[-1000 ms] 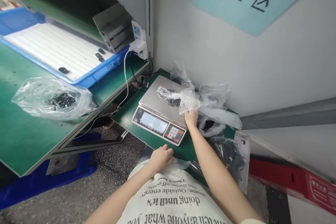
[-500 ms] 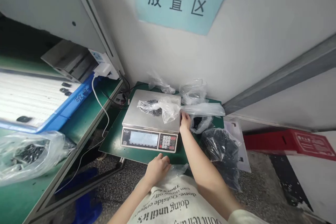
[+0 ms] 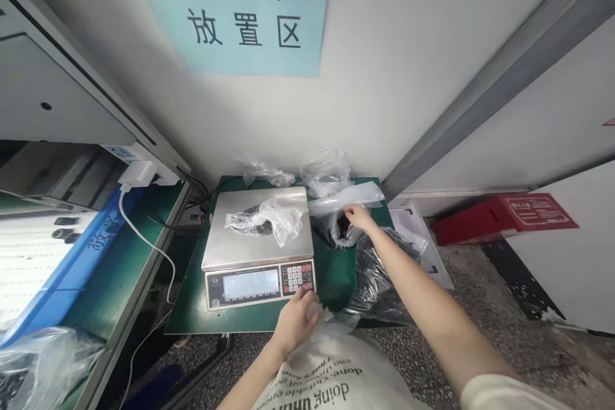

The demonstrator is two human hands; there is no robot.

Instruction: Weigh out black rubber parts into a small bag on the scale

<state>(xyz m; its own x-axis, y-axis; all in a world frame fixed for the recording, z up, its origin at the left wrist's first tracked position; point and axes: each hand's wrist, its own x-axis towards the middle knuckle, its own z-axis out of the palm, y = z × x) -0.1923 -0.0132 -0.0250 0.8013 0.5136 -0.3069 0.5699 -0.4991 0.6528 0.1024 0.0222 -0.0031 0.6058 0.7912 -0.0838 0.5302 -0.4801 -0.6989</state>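
Note:
An electronic scale stands on a small green table, and on its steel pan lies a clear bag with dark pieces inside. My left hand is closed in front of the scale's keypad, gripping a clear plastic bag that hangs against my shirt. To the right of the scale, my right hand is at the mouth of an open plastic bag holding dark contents. Its fingers are pinched together; what is between them is too small to make out. Beside it sits a larger bag of black parts.
Crumpled clear bags lie along the wall behind the scale. At left is a workbench with a blue-edged tray and a white plug with its cord. A red box stands on the right.
My right hand has moved from the scale's right edge to the open bag of dark contents. My left hand stays low near the keypad. The view has turned to the right.

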